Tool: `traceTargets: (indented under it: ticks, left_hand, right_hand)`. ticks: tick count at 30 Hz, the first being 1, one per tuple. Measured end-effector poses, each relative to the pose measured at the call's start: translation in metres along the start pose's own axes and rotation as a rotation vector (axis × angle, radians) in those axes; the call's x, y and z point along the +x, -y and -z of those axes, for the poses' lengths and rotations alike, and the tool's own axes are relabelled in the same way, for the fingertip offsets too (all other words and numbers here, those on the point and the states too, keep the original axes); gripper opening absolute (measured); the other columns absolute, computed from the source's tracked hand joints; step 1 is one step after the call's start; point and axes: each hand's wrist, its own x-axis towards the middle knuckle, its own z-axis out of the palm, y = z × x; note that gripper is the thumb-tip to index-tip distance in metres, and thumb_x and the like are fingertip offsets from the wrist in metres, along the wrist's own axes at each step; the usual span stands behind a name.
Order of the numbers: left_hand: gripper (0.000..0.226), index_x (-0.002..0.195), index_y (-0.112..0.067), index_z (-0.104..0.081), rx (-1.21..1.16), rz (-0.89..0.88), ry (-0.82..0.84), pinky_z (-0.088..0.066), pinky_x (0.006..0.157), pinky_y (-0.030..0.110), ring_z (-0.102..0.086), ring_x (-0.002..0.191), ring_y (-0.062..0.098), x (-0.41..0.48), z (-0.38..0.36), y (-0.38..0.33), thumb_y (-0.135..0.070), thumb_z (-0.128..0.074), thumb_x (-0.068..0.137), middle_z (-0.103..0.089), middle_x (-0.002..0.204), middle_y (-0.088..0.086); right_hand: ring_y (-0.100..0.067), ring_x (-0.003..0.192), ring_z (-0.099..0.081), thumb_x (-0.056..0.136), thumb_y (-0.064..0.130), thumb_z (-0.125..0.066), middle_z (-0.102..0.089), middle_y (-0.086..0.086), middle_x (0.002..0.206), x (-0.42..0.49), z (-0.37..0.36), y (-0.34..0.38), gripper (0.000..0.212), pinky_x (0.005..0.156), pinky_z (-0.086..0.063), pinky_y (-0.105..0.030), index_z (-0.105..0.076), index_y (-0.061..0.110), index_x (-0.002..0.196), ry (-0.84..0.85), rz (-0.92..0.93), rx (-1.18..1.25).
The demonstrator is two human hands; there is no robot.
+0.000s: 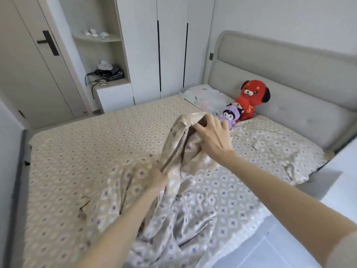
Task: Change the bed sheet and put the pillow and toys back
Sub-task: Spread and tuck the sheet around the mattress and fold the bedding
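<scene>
While we hold the bunched beige diamond-patterned bed sheet over mid-bed, changing looks unfinished.
Left hand grips its folded edge, right hand pinches its top; floral pillow and red and purple plush toys sit at the bedhead; next we should gather it clear.

Left hand: fingers buried in sheet folds. Purple toy: partly hidden behind right fingers. Shelf items: indistinct.
</scene>
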Motion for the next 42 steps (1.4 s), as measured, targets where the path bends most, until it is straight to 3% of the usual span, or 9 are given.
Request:
traceTargets:
  ticks: [5,16,21,23,26,29,33,37,42]
  left_hand:
    - [0.028,0.117,-0.001,-0.056,0.134,-0.053,-0.255,-0.043,0.078,0.035,-0.059,0.105,0.036,0.040,0.037,-0.049,-0.007,-0.048,0.091,-0.063,0.116,0.020]
    - [0.009,0.073,-0.015,-0.056,0.336,-0.262,-0.302,-0.045,0.068,0.031,-0.063,0.087,0.029,0.072,-0.023,-0.181,-0.009,-0.053,0.079,-0.068,0.087,0.011]
    - [0.026,0.076,-0.023,-0.060,0.443,-0.283,-0.225,-0.047,0.070,0.033,-0.062,0.083,0.022,0.078,-0.056,-0.229,-0.024,-0.083,0.063,-0.065,0.081,-0.001]
    - [0.019,0.070,-0.024,-0.055,0.545,-0.268,-0.291,-0.040,0.063,0.030,-0.063,0.084,0.027,0.081,-0.072,-0.244,-0.017,-0.073,0.070,-0.065,0.079,0.003]
    - [0.022,0.061,-0.021,-0.047,0.581,-0.262,-0.342,-0.033,0.059,0.029,-0.062,0.082,0.032,0.087,-0.097,-0.262,-0.006,-0.055,0.075,-0.060,0.071,0.006]
    - [0.015,0.071,-0.016,-0.052,0.519,-0.313,-0.306,-0.036,0.060,0.031,-0.060,0.082,0.033,0.095,-0.109,-0.271,-0.003,-0.048,0.078,-0.065,0.081,0.011]
    - [0.018,0.081,-0.012,-0.054,0.449,-0.323,-0.264,-0.037,0.067,0.033,-0.058,0.091,0.033,0.112,-0.119,-0.273,0.002,-0.042,0.077,-0.061,0.100,0.019]
    - [0.017,0.093,-0.011,-0.060,0.418,-0.270,-0.283,-0.047,0.077,0.037,-0.061,0.094,0.032,0.129,-0.104,-0.257,-0.005,-0.050,0.081,-0.066,0.100,0.013]
    - [0.033,0.094,-0.017,-0.054,0.533,-0.254,-0.211,-0.044,0.069,0.035,-0.060,0.094,0.030,0.147,-0.077,-0.246,-0.020,-0.077,0.072,-0.061,0.094,0.004]
  right_hand:
    - [-0.033,0.108,-0.046,0.081,0.013,-0.057,-0.036,-0.011,0.125,-0.013,-0.024,-0.043,0.060,0.092,-0.035,-0.044,-0.035,0.029,0.135,0.374,-0.248,0.054]
    - [-0.032,0.137,-0.017,0.079,0.051,-0.065,-0.016,-0.004,0.148,-0.020,-0.116,-0.155,0.076,0.114,-0.010,-0.053,-0.024,0.039,0.142,1.079,-0.062,0.036]
    - [-0.025,0.126,-0.044,0.083,0.073,-0.041,-0.046,-0.004,0.134,-0.025,-0.135,-0.235,0.058,0.110,-0.020,-0.049,-0.058,0.027,0.114,0.930,-0.284,0.170]
    - [-0.023,0.119,-0.053,0.087,0.060,-0.050,-0.055,-0.003,0.130,-0.028,-0.143,-0.267,0.055,0.109,-0.030,-0.044,-0.045,0.021,0.126,0.888,-0.311,0.192]
    - [-0.026,0.115,-0.056,0.080,0.044,-0.068,-0.056,-0.007,0.126,-0.033,-0.154,-0.295,0.098,0.089,-0.044,-0.033,-0.011,0.008,0.150,1.020,-0.349,0.222]
    - [-0.023,0.091,-0.057,0.078,0.030,-0.065,-0.058,-0.001,0.092,-0.036,-0.166,-0.297,0.046,0.073,-0.043,-0.028,-0.051,0.010,0.116,1.151,-0.239,0.232]
    - [-0.023,0.095,-0.049,0.088,0.015,-0.046,-0.059,-0.009,0.095,-0.037,-0.185,-0.289,0.013,0.077,-0.041,-0.027,-0.047,0.010,0.076,1.160,-0.134,0.316]
    - [-0.018,0.071,-0.049,0.092,0.016,-0.046,-0.048,-0.002,0.077,-0.031,-0.196,-0.290,0.019,0.053,-0.037,-0.026,-0.049,0.002,0.105,1.039,-0.240,0.530]
    - [-0.034,0.100,-0.059,0.093,0.018,-0.044,-0.061,-0.017,0.111,0.012,-0.195,-0.290,0.039,0.074,-0.043,-0.036,-0.034,0.004,0.127,0.753,-0.377,0.472]
